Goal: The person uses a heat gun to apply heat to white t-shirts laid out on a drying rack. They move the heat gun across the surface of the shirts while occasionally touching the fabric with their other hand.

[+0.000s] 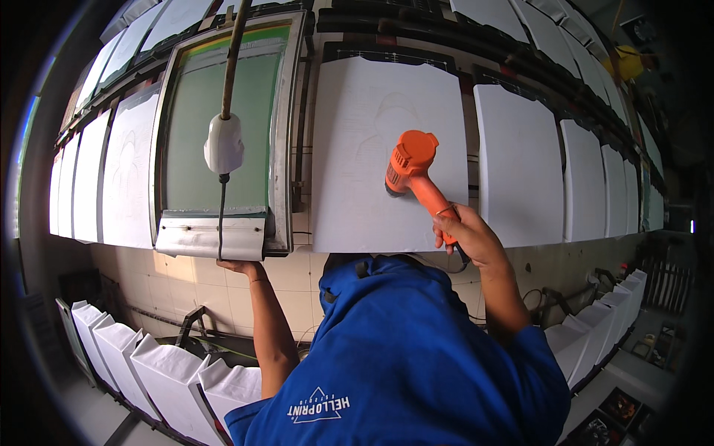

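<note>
Holding: right hand [470,236] grips orange heat gun [413,172], fingers closed on its handle, nozzle just over white fabric panel [372,134].
Left hand [239,266]: under printing screen frame's [277,134] near edge; finger state unclear.

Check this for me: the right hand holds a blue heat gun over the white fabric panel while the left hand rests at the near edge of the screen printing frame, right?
Not quite. In the head view the heat gun in the right hand is orange, not blue. The rest stands: it is over the white fabric panel, and the left hand rests at the near edge of the screen printing frame.
</note>
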A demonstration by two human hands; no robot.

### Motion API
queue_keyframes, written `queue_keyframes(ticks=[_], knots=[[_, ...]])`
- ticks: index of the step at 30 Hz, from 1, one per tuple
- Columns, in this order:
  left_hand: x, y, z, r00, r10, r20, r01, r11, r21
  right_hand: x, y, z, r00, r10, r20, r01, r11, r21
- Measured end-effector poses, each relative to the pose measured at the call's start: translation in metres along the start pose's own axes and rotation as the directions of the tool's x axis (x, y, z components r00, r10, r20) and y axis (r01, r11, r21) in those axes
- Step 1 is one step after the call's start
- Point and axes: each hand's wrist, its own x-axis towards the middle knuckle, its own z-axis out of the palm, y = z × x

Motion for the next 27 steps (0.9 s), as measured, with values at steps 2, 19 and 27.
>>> queue_keyframes(ticks=[2, 19, 27], knots=[[-0.001, 0.001, 0.001, 1.000, -0.012, 0.004, 0.012, 0.998, -0.057, -0.018, 0.001, -0.005, 0.995, 0.092, 0.033, -0.092, 0.996, -0.013], [-0.003, 0.003, 0.002, 1.000, 0.006, 0.013, -0.005, 0.996, -0.094, -0.012, 0.005, -0.018, 0.996, 0.031, -0.085, -0.029, 0.999, 0.025], [0.001, -0.005, -0.001, 0.996, 0.088, 0.013, -0.088, 0.996, -0.022, -0.021, 0.007, -0.023, 0.993, 0.033, -0.113, -0.033, 0.999, 0.006]])
